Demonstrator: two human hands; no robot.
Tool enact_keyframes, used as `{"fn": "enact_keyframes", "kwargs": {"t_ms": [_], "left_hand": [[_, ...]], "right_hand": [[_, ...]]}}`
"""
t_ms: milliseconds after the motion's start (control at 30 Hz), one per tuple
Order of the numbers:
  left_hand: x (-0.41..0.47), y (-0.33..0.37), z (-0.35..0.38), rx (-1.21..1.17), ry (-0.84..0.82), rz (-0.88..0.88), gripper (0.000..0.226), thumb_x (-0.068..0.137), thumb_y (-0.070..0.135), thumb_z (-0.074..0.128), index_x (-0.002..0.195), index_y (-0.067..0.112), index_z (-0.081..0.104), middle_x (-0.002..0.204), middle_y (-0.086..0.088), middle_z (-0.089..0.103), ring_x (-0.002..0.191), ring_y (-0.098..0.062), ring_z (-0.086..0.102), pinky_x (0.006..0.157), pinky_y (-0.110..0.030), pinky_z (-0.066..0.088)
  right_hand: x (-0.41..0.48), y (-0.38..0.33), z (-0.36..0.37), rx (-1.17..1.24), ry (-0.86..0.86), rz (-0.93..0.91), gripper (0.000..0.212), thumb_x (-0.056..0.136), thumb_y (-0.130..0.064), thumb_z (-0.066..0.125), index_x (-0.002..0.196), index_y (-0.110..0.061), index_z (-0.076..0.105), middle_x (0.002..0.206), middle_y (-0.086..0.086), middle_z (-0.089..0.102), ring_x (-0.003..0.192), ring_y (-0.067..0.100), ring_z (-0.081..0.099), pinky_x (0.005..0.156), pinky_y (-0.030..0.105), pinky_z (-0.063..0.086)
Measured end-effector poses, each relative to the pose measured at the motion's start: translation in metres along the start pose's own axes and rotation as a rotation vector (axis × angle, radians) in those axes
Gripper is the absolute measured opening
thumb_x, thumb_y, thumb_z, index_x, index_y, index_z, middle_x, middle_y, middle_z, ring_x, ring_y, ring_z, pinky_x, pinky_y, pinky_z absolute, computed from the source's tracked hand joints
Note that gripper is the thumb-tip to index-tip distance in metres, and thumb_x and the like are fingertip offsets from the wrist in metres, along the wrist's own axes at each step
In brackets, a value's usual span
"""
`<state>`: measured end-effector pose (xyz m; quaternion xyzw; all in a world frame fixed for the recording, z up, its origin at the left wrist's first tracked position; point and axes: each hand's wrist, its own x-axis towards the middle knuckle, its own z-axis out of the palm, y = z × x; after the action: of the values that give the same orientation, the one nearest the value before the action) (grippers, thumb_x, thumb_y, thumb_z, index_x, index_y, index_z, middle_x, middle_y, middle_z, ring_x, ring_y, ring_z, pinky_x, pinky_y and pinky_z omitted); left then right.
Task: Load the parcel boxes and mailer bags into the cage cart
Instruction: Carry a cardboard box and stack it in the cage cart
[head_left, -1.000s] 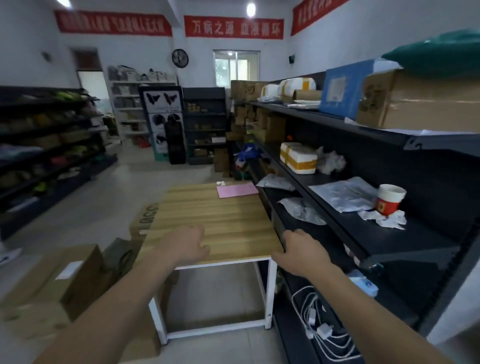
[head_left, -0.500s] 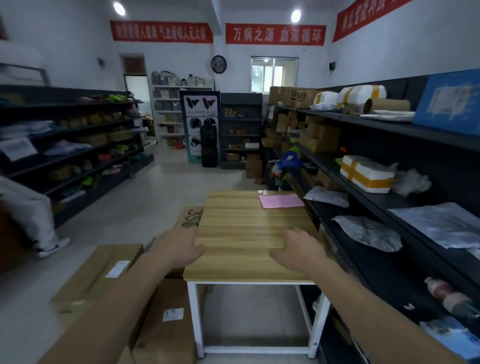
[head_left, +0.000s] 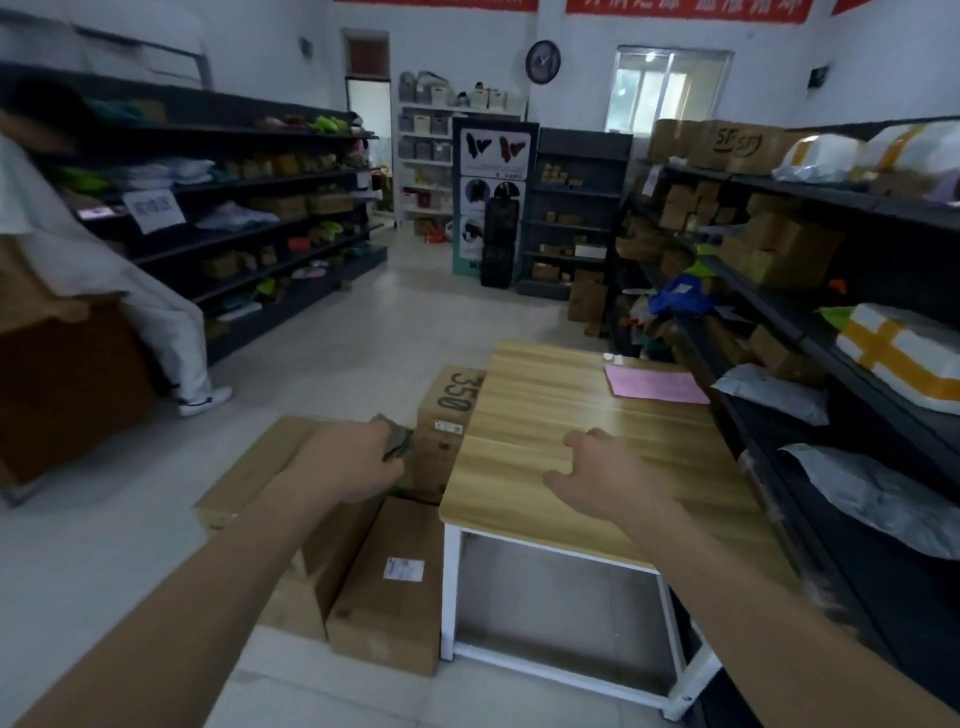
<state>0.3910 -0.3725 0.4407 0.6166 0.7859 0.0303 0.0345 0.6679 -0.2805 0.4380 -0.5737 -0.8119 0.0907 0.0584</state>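
Observation:
Several cardboard parcel boxes lie on the floor left of a wooden table (head_left: 582, 415): a long flat box (head_left: 244, 483), a labelled box (head_left: 384, 587) and a box marked 350 (head_left: 452, 400). My left hand (head_left: 353, 462) reaches over these boxes, fingertips at a dark olive bag (head_left: 397, 441); the fingers are hidden behind the hand. My right hand (head_left: 597, 473) rests on the tabletop with fingers spread, holding nothing. Grey mailer bags (head_left: 769, 392) (head_left: 872, 499) lie on the dark shelf at the right.
A pink sheet (head_left: 657, 384) lies on the table's far end. Dark shelving (head_left: 779, 467) runs close along the right, holding a white foam parcel with yellow tape (head_left: 904, 353). A person in white (head_left: 171, 332) stands at the left beside a big brown box (head_left: 62, 384).
My view has swung left. My left hand has left the table's front edge and moved out over the floor boxes. My right hand has shifted from the table's right corner onto its top.

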Motion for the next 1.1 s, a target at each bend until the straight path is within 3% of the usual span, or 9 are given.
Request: {"fn": "enact_keyframes", "kwargs": {"t_ms": [67, 167, 233, 533, 733, 833, 1100], "left_hand": [[0.023, -0.019, 0.007, -0.023, -0.034, -0.018, 0.035, 0.085, 0.056, 0.042, 0.098, 0.023, 0.049, 0.102, -0.005, 0.067, 0.082, -0.02, 0.056, 0.069, -0.033, 0.045], [0.06, -0.037, 0.01, -0.081, -0.046, -0.058, 0.045, 0.094, 0.046, 0.048, 0.128, 0.017, 0.054, 0.124, -0.009, 0.063, 0.11, -0.027, 0.059, 0.088, -0.035, 0.05], [0.09, -0.046, 0.012, -0.092, -0.063, -0.071, 0.045, 0.097, 0.037, 0.05, 0.136, 0.014, 0.051, 0.13, -0.01, 0.06, 0.113, -0.027, 0.059, 0.09, -0.035, 0.051], [0.213, -0.102, 0.013, -0.055, -0.116, -0.109, 0.045, 0.094, 0.043, 0.053, 0.129, 0.014, 0.056, 0.126, -0.009, 0.062, 0.111, -0.027, 0.059, 0.093, -0.039, 0.05], [0.26, -0.15, 0.012, -0.124, -0.085, -0.159, 0.056, 0.097, 0.043, 0.051, 0.145, 0.014, 0.046, 0.14, -0.009, 0.055, 0.124, -0.026, 0.053, 0.097, -0.035, 0.046], [0.282, -0.173, 0.016, -0.117, -0.081, -0.144, 0.056, 0.097, 0.046, 0.051, 0.142, 0.013, 0.048, 0.138, -0.009, 0.055, 0.123, -0.026, 0.054, 0.098, -0.037, 0.047], [0.347, -0.241, 0.017, -0.095, -0.056, -0.011, 0.05, 0.095, 0.046, 0.053, 0.131, 0.012, 0.054, 0.131, -0.01, 0.053, 0.116, -0.028, 0.055, 0.097, -0.042, 0.048]], "right_hand": [[0.026, -0.008, 0.014, 0.018, -0.006, 0.0, 0.063, 0.084, -0.053, 0.06, 0.136, -0.019, 0.054, 0.134, 0.007, 0.052, 0.122, 0.03, 0.054, 0.098, 0.039, 0.049], [0.07, -0.021, 0.028, 0.015, -0.015, -0.015, 0.061, 0.085, -0.053, 0.059, 0.136, -0.02, 0.053, 0.133, 0.005, 0.052, 0.123, 0.029, 0.053, 0.096, 0.039, 0.049], [0.101, -0.031, 0.035, 0.022, -0.023, -0.021, 0.06, 0.086, -0.051, 0.058, 0.137, -0.02, 0.052, 0.134, 0.005, 0.051, 0.124, 0.028, 0.052, 0.094, 0.038, 0.049], [0.233, -0.08, 0.046, 0.101, -0.066, -0.054, 0.058, 0.091, -0.047, 0.058, 0.141, -0.017, 0.05, 0.136, 0.005, 0.05, 0.122, 0.028, 0.053, 0.094, 0.041, 0.051], [0.284, -0.123, 0.053, 0.111, -0.056, -0.075, 0.053, 0.09, -0.044, 0.058, 0.136, -0.019, 0.052, 0.134, 0.004, 0.052, 0.119, 0.027, 0.055, 0.092, 0.04, 0.051], [0.302, -0.142, 0.064, 0.106, -0.065, -0.075, 0.053, 0.09, -0.049, 0.058, 0.134, -0.019, 0.053, 0.13, 0.004, 0.053, 0.116, 0.026, 0.056, 0.088, 0.039, 0.051], [0.337, -0.191, 0.082, 0.152, -0.037, 0.012, 0.047, 0.094, -0.04, 0.059, 0.134, -0.016, 0.054, 0.132, 0.006, 0.053, 0.116, 0.026, 0.055, 0.087, 0.034, 0.047]]}}
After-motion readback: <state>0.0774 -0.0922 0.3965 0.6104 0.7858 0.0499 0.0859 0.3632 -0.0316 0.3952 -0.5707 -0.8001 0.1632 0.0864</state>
